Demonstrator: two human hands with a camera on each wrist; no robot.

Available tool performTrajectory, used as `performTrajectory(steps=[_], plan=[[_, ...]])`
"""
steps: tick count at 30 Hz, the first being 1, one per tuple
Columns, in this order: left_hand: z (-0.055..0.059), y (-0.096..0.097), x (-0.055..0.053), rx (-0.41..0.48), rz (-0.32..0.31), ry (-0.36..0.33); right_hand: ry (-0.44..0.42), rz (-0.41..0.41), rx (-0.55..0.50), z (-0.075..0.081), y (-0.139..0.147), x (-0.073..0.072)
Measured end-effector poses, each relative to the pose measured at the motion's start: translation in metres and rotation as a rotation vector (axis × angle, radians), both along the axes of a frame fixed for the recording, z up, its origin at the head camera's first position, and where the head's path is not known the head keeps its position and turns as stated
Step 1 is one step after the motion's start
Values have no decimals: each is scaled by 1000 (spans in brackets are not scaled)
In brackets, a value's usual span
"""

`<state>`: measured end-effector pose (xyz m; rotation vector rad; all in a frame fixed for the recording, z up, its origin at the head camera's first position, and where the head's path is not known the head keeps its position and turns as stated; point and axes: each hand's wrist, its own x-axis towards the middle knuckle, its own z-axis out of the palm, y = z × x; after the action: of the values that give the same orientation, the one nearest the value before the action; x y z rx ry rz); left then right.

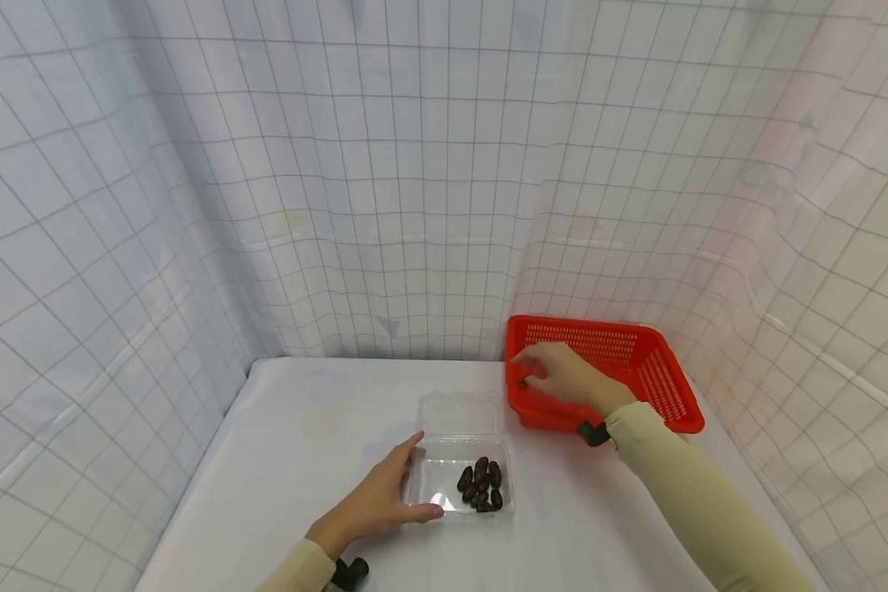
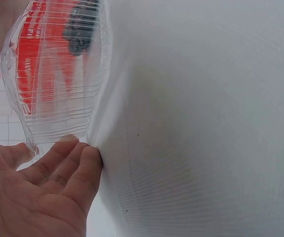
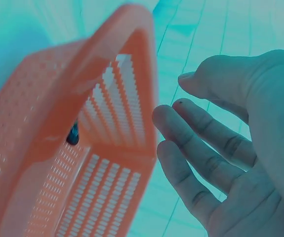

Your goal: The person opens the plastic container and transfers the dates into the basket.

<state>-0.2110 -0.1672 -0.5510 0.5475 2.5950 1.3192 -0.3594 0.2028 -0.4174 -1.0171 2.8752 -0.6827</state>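
Observation:
A clear plastic clamshell box (image 1: pixel 437 473) lies on the table with its lid (image 1: pixel 459 411) folded back. Several dark brown dates (image 1: pixel 481 485) are gathered in its right half. My left hand (image 1: pixel 377 497) spans the box's left end, thumb at the front corner and fingers toward the back; the left wrist view has the fingers (image 2: pixel 82 168) against the clear wall. Over the left part of a red basket (image 1: pixel 681 395) is my right hand (image 1: pixel 566 380), fingers loosely bent and holding nothing. A small dark date (image 3: pixel 72 133) lies inside the basket, below that hand.
The white tabletop (image 1: pixel 326 427) carries the box in the middle and the basket at the back right. White grid-patterned curtains (image 1: pixel 429 205) hang behind the table and along both sides. Holes run through the basket's walls.

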Motion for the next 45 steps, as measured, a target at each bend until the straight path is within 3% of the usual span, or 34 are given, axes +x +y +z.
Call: performTrajectory(steps=[6,13,21,36,45], plan=[[2,-1,-1,-3,-3,25,12,36,12,1,-15,19],[-1,1,-2,2,4,10,37,90,58,-6,-29,37],[-3,2,-4,1,13,3,-16,168,87,-14,-49,52],[0,2,-4,8,5,7,-105,344,242,-41,-77,62],[0,2,-3,11,-3,6,-130,386,358,-54,-85,66]])
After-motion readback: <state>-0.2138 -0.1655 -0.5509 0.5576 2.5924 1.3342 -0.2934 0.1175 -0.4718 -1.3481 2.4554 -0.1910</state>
